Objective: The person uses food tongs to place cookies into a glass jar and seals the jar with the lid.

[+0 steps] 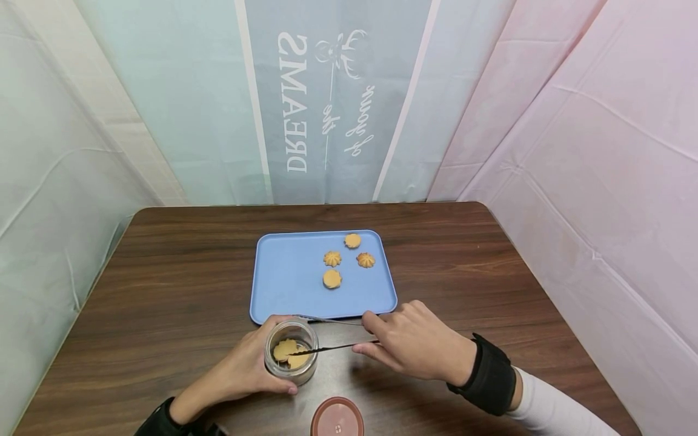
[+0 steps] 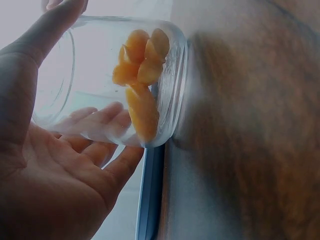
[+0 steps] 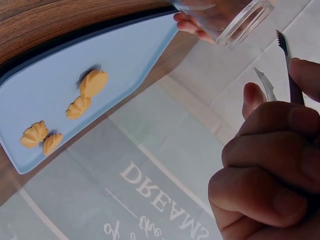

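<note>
Head view, left hand: the left hand (image 1: 240, 372) wraps its fingers round the glass jar (image 1: 291, 351), which stands upright on the counter (image 1: 163, 284) just in front of the blue tray (image 1: 289, 284); the grip looks meant to steady the jar.
Head view, right hand: the right hand (image 1: 417, 342) pinches a pair of tweezers (image 1: 329, 347) whose tips reach over the jar's open mouth, one arm above the cookies in the jar (image 1: 289, 353).
Head view, surroundings: four cookies on the tray (image 1: 342, 259) lie on its right half, apart from one another; a brown lid (image 1: 337, 418) rests on the counter near the jar, just toward the person.
Left wrist view: the jar (image 2: 110, 75) is clear and thick-rimmed, with fingers curled along its wall; the pale orange cookies (image 2: 140, 80) pile against one side.
Right wrist view: curled fingers grip the tweezers (image 3: 285, 60); the serrated tips stand apart, holding nothing, near the jar's rim (image 3: 240, 22). The tray cookies (image 3: 85, 92) show ridged, flower-like tops.
</note>
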`<state>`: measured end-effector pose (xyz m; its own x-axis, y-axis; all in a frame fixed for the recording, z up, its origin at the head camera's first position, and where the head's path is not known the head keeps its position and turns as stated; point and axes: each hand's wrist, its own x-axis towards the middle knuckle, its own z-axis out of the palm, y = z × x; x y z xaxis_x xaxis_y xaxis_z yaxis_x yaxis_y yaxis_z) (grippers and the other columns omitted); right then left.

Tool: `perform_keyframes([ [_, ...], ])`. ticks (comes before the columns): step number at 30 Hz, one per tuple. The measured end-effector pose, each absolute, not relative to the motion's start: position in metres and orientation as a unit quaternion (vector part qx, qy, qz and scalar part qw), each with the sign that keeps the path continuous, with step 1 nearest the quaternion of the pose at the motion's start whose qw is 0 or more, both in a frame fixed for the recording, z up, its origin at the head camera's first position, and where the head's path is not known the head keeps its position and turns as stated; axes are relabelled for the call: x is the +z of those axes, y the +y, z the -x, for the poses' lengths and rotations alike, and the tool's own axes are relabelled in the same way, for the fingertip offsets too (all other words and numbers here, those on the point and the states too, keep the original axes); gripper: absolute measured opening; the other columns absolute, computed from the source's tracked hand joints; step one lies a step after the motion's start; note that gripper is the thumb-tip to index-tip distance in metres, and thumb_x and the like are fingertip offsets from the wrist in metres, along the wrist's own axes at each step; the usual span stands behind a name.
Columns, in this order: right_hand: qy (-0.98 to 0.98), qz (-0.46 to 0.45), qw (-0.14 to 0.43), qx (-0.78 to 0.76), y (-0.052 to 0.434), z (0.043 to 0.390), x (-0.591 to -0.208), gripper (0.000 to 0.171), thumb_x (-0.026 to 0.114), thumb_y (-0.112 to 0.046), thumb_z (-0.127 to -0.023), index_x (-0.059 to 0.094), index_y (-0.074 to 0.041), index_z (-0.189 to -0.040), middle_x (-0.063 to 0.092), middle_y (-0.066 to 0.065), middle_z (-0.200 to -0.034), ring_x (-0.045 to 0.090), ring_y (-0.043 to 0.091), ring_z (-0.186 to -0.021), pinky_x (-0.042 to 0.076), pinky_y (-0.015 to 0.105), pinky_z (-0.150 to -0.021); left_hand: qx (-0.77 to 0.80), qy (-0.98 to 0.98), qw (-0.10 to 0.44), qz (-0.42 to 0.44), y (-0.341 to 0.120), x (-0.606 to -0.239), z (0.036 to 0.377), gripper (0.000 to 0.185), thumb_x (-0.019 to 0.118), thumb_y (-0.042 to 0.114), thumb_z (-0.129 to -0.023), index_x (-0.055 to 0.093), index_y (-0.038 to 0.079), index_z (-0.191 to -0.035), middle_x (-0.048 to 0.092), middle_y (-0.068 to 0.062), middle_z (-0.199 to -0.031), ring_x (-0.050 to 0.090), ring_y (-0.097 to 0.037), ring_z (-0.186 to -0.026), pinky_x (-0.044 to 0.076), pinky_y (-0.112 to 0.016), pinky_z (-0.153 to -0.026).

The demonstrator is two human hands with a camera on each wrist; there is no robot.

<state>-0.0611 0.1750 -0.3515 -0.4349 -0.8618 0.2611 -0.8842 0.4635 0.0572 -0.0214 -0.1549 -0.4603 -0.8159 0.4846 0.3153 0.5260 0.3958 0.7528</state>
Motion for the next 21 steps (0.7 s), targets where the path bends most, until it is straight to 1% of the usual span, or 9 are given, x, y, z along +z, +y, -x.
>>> perform_keyframes([
  [4,-0.848,-0.512,0.130,0.047,0.175,0.062,-0.352,0.047,0.041,-0.056,-0.111,0.050,-0.018,-0.084,0.022,-0.017,-0.057,0.020,-0.003,-0.046,0.013,0.020,-0.046,-0.457,-0.836,0.028,0.304,-0.155,-0.460,0.021,0.098,0.103,0.037,-0.064,0.050,0.015,-0.144,0.069,-0.002,-0.131,0.068,-0.023,-0.117,0.054,-0.034,-0.101],
  [8,-0.851,-0.505,0.133,0.048,0.176,0.062,-0.352,0.047,0.041,-0.056,-0.111,0.053,-0.018,-0.086,0.024,-0.017,-0.056,0.022,-0.003,-0.047,0.014,0.020,-0.046,-0.455,-0.835,0.028,0.307,-0.155,-0.460,0.021,0.098,0.103,0.036,-0.065,0.050,0.015,-0.144,0.069,-0.002,-0.131,0.068,-0.023,-0.116,0.055,-0.035,-0.100],
  [13,-0.849,-0.503,0.150,0.056,0.178,0.065,-0.352,0.049,0.036,-0.055,-0.112,0.051,-0.018,-0.084,0.022,-0.017,-0.056,0.017,-0.003,-0.047,0.010,0.019,-0.047,-0.457,-0.832,0.030,0.311,-0.155,-0.460,0.021,0.097,0.103,0.036,-0.065,0.050,0.015,-0.144,0.068,-0.004,-0.132,0.067,-0.022,-0.116,0.054,-0.034,-0.100],
  [17,-0.849,-0.499,0.163,0.059,0.180,0.067,-0.350,0.050,0.033,-0.055,-0.113,0.050,-0.019,-0.083,0.019,-0.017,-0.056,0.014,-0.003,-0.048,0.007,0.019,-0.048,-0.459,-0.832,0.031,0.311,-0.154,-0.460,0.022,0.097,0.103,0.036,-0.065,0.050,0.015,-0.144,0.067,-0.002,-0.134,0.067,-0.022,-0.117,0.053,-0.032,-0.101],
  [21,-0.854,-0.490,0.160,0.068,0.184,0.071,-0.346,0.052,0.032,-0.055,-0.113,0.053,-0.017,-0.084,0.021,-0.017,-0.057,0.015,-0.003,-0.048,0.009,0.018,-0.047,-0.458,-0.833,0.030,0.310,-0.154,-0.461,0.022,0.098,0.103,0.037,-0.065,0.050,0.015,-0.144,0.067,0.001,-0.134,0.067,-0.022,-0.117,0.053,-0.033,-0.102],
])
